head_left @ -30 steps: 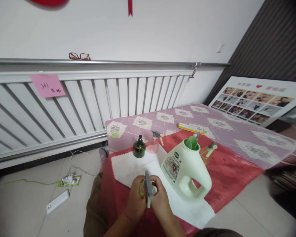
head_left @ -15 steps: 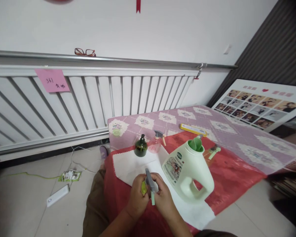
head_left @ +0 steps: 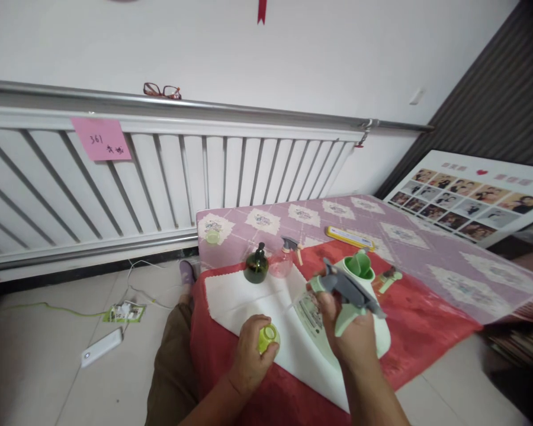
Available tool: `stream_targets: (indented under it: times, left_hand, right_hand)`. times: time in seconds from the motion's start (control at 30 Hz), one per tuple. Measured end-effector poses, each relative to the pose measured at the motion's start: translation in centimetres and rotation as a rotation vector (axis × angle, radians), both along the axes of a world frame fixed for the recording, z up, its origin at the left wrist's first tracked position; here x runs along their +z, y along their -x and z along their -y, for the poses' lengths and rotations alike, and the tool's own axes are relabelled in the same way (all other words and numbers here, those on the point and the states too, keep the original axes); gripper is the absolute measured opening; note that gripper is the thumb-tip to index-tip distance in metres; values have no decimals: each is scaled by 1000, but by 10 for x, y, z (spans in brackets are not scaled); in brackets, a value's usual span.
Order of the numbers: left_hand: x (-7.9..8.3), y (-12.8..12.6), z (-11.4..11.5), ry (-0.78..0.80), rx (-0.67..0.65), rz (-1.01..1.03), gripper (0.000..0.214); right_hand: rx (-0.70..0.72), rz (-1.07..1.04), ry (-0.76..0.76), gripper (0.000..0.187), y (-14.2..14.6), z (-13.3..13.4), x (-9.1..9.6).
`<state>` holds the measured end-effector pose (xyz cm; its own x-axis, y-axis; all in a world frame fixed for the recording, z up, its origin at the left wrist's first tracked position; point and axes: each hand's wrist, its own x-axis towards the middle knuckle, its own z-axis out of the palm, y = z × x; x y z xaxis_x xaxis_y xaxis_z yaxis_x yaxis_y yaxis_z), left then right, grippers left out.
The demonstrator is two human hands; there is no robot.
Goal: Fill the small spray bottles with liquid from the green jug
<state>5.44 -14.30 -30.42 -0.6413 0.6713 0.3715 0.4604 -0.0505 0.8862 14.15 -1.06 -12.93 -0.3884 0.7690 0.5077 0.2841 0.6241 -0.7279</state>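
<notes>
A white radiator (head_left: 233, 171) spans the upper left and centre of the frame, and below it a table with a purple flowered cover (head_left: 446, 245) stretches from the centre to the right edge. A red cloth (head_left: 430, 325) lies over its near part, with a white sheet (head_left: 231, 296) on top at lower centre. The pale green jug (head_left: 311, 313) stands right of centre, a green funnel-like piece (head_left: 359, 265) in its mouth, much of its body now hidden behind the right hand (head_left: 355, 340).

Half a second ago both hands were together around one sprayer bottle at lower centre; now they are well apart. The right hand is clasped around the grey and green spray head (head_left: 349, 290), raised in front of the jug; whether it touches the jug cannot be told. The left hand (head_left: 251, 352), at lower centre, is curled firmly around the yellow-green bottle (head_left: 266, 338), whose uncovered mouth now shows.

Farther back, the dark green pump bottle (head_left: 256, 267) and the clear pinkish spray bottle (head_left: 281, 264) stand side by side as before, and a small green cap (head_left: 212, 236) lies near the table's left corner
</notes>
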Motion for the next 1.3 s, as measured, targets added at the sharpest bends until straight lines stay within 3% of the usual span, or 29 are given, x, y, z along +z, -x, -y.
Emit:
stream_targets:
  times: [0.1, 0.23, 0.3, 0.43, 0.6, 0.7, 0.8, 0.9, 1.03, 1.17, 1.3]
  left_hand:
    - [-1, 2, 1, 23, -30, -6, 48]
    - [-7, 2, 8, 97, -36, 59, 66]
    - [-13, 1, 12, 147, -34, 121, 78]
    - [-26, -1, 17, 224, -60, 191, 91]
    - [-36, 0, 13, 220, -42, 119, 84]
    - [-39, 1, 11, 250, -39, 75, 82]
    - [-41, 2, 10, 281, -48, 65, 84]
    - [-40, 2, 10, 283, -59, 88, 86]
    - [-39, 1, 13, 277, -39, 125, 86]
    - [-40, -3, 16, 258, -12, 136, 87]
    - [-42, -5, 17, 266, 4, 139, 89]
  right_hand:
    - [58, -44, -33, 33, 12, -10, 13]
    - [527, 196, -56, 34, 47, -20, -2]
    - [652, 338, -105, 34, 69, -21, -18]
    - [774, 535, -181, 30, 110, -17, -59]
    - [896, 813, -250, 29, 148, -14, -105]
    - [924, 908, -265, 31, 163, -13, -121]
    - [921, 916, -265, 31, 169, -11, -124]
    - [894, 842, -259, 30, 162, -8, -111]
    - [787, 652, -227, 34, 127, -4, -75]
    - [583, 460, -188, 28, 61, 1, -46]
    - [232, 158, -199, 18, -18, 5, -44]
